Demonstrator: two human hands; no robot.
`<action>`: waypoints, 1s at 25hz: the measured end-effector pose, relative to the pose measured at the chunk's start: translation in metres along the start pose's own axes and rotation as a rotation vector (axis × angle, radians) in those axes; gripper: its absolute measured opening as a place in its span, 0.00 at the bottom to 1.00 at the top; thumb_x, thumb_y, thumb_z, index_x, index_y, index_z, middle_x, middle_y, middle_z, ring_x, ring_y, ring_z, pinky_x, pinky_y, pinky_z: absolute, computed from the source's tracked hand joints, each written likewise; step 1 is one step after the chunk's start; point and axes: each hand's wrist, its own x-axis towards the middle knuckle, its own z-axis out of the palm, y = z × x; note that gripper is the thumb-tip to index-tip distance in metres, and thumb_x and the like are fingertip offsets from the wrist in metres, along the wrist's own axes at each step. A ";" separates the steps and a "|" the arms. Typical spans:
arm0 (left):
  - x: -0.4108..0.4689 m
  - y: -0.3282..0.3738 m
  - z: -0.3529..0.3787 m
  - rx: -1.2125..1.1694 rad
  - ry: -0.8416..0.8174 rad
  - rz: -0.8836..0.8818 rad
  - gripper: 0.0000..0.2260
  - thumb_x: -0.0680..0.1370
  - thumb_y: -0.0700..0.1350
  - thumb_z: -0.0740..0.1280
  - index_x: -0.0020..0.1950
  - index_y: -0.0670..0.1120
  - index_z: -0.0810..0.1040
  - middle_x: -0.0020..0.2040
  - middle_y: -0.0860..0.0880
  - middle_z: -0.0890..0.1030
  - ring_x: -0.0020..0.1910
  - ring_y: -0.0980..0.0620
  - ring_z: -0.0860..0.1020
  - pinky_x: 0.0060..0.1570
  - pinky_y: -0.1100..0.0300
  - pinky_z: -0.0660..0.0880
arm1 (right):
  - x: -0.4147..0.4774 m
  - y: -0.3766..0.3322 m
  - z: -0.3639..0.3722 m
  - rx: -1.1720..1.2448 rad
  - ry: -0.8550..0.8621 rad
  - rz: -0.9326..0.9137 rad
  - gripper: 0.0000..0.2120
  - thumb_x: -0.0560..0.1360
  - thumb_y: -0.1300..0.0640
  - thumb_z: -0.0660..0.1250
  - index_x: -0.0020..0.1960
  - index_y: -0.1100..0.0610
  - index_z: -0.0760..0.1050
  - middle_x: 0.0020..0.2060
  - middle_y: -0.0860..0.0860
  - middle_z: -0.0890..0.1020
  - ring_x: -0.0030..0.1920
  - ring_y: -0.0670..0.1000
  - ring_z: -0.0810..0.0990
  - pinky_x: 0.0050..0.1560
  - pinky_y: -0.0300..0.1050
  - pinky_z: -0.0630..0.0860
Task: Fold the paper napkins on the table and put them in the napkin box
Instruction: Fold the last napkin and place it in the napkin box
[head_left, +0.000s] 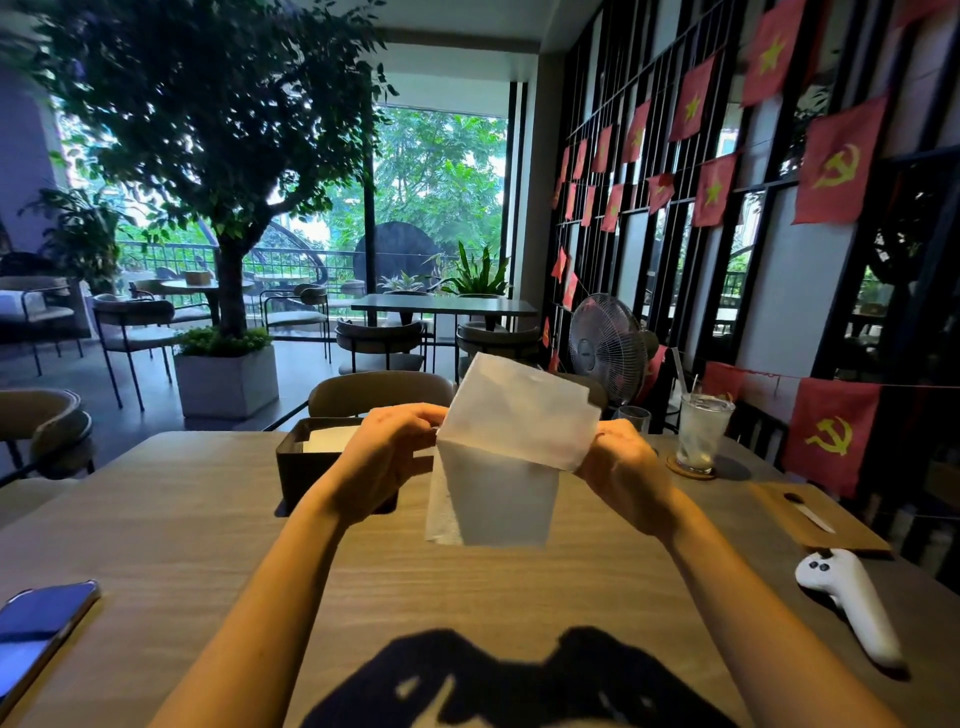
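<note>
A white paper napkin is held up in the air above the wooden table, bent along a crease so its upper half tilts away and its lower half hangs down. My left hand pinches the crease's left end. The right end is pinched by my right hand. Behind my left hand stands the dark napkin box, open at the top, with white folded napkins lying inside it.
A phone lies at the table's left edge. On the right are a white controller, a brown board with a knife, and an iced drink glass on a coaster. Chairs and a fan stand behind the table.
</note>
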 end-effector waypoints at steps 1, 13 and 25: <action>0.001 -0.002 0.000 -0.012 -0.009 -0.002 0.16 0.74 0.47 0.58 0.50 0.39 0.81 0.48 0.43 0.83 0.48 0.49 0.81 0.45 0.59 0.79 | -0.001 -0.001 0.001 -0.004 0.002 0.007 0.19 0.69 0.56 0.60 0.53 0.65 0.79 0.47 0.52 0.85 0.52 0.55 0.81 0.49 0.43 0.80; 0.006 -0.013 0.000 0.262 0.168 0.046 0.23 0.68 0.41 0.74 0.61 0.52 0.72 0.55 0.50 0.77 0.52 0.49 0.79 0.43 0.56 0.81 | 0.014 0.003 0.016 -0.315 0.087 -0.045 0.12 0.70 0.70 0.71 0.43 0.53 0.82 0.47 0.56 0.83 0.50 0.54 0.82 0.49 0.43 0.82; 0.009 -0.053 -0.019 0.155 0.568 -0.055 0.08 0.76 0.51 0.66 0.42 0.48 0.78 0.43 0.46 0.81 0.44 0.48 0.81 0.42 0.53 0.79 | 0.051 0.060 0.054 0.074 0.189 0.420 0.14 0.73 0.58 0.70 0.58 0.60 0.76 0.50 0.57 0.83 0.49 0.55 0.83 0.47 0.49 0.81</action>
